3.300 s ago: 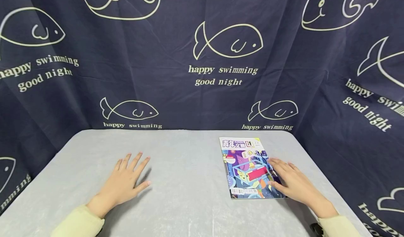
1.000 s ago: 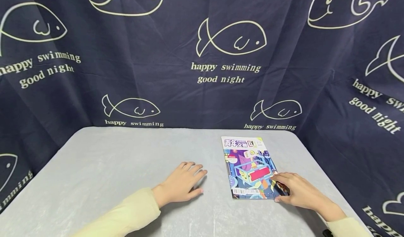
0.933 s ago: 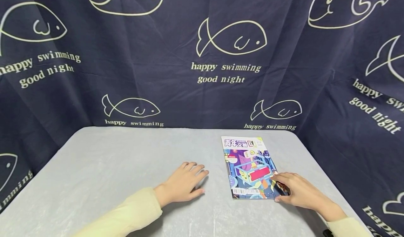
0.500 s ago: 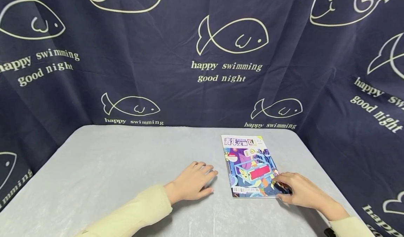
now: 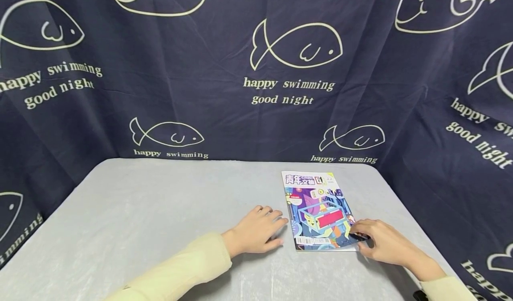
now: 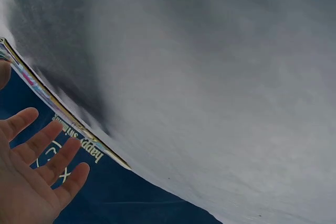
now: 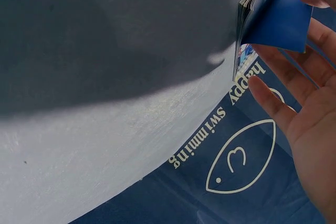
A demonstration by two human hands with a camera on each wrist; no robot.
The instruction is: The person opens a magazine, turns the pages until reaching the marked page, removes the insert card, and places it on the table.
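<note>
A magazine [image 5: 320,212] with a colourful purple and blue cover lies on the grey table, right of centre in the head view. My right hand [image 5: 384,243] is at its lower right corner and pinches the cover there between thumb and fingers. In the right wrist view the blue inner side of the cover [image 7: 283,19] bends up, apart from the stacked pages. My left hand [image 5: 258,229] has its fingers spread loosely, just beside the magazine's left edge. In the left wrist view those fingers [image 6: 52,156] show in front of the magazine's spine edge [image 6: 68,114]; whether they touch it I cannot tell.
The table [image 5: 160,203] has a grey cloth-like surface with rounded far corners. Dark blue curtains [image 5: 224,69] with fish drawings and lettering hang behind it and on both sides.
My left hand has moved right from the table's left side to the magazine. My right hand has gone from resting on the right edge to lifting the cover's lower right corner.
</note>
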